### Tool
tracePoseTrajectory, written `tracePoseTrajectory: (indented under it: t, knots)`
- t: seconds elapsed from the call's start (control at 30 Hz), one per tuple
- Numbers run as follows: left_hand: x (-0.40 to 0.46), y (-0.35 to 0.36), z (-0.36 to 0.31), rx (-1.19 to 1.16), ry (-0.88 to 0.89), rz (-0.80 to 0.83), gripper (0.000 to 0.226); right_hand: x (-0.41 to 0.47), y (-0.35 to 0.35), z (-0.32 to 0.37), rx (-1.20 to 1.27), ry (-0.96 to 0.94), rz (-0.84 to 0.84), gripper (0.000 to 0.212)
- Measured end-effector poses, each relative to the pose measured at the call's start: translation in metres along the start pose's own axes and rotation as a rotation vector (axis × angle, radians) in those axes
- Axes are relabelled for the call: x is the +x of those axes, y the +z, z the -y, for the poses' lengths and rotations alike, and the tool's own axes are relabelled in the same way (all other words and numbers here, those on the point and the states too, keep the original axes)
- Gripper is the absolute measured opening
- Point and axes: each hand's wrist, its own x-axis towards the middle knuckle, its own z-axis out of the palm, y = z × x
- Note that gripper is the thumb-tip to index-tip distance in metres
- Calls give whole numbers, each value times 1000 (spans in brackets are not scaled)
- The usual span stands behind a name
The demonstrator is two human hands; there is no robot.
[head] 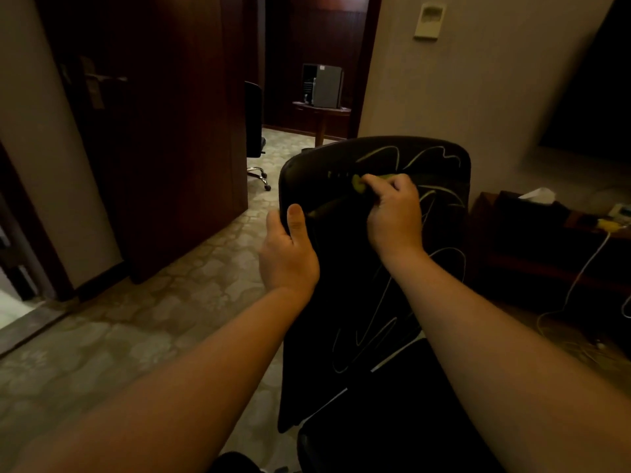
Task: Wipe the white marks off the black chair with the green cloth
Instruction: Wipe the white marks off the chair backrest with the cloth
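Observation:
The black chair (pixel 341 268) stands in front of me with its backrest facing me, covered in looping white marks (pixel 382 322). My right hand (pixel 396 213) is pressed against the upper backrest, closed on the green cloth (pixel 358 184), which shows only as a small wad beyond my fingers. My left hand (pixel 288 254) grips the left edge of the backrest, thumb on the front surface. White marks run across the top, right side and lower middle of the backrest.
A dark wooden door (pixel 153 131) stands open at left. Another office chair (pixel 254 131) and a small table (pixel 321 114) lie beyond the doorway. A low dark cabinet (pixel 546 233) with a tissue box and white cables (pixel 580 274) sits at right. Patterned carpet (pixel 136 319) covers the floor.

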Motion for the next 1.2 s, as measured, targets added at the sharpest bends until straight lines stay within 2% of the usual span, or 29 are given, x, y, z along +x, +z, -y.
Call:
tracePoseTrajectory:
  t: [0.03,0.1,0.27,0.33,0.4,0.57,0.7,0.8,0.93,1.0,1.07,1.13,1.2]
  knots:
    - [1,1,0,15,-10,6,47,-1,2,5,-16,28,-10,44]
    - [4,1,0,48,-22,5,47,-14,6,26,-39,-31,-6,40]
    - [8,2,4,77,4,6,44,-56,2,53,31,-428,30,37]
    - [9,5,3,81,9,6,45,-45,2,40,-10,-491,41,29]
    - [11,7,4,64,15,4,47,-29,2,20,-9,-385,46,29]
    - [12,10,8,18,21,-1,43,27,-32,-47,-62,129,66,40]
    - [17,17,8,9,19,-9,44,36,-32,-59,-116,181,49,36]
    - [20,21,12,-17,12,9,42,16,-16,-37,-92,27,-4,35]
    - [23,27,19,-38,-16,89,44,-42,4,8,35,-375,7,29]
    - [21,29,28,-63,-57,141,42,-60,10,8,47,-535,65,24]
    - [14,30,42,-57,-91,200,37,-53,13,-13,-27,-578,74,22]
    - [6,33,55,-54,-125,258,37,-33,10,-39,-65,-381,-12,28]
    - [4,37,61,-64,-150,282,42,-11,-3,-62,-25,12,-118,31]
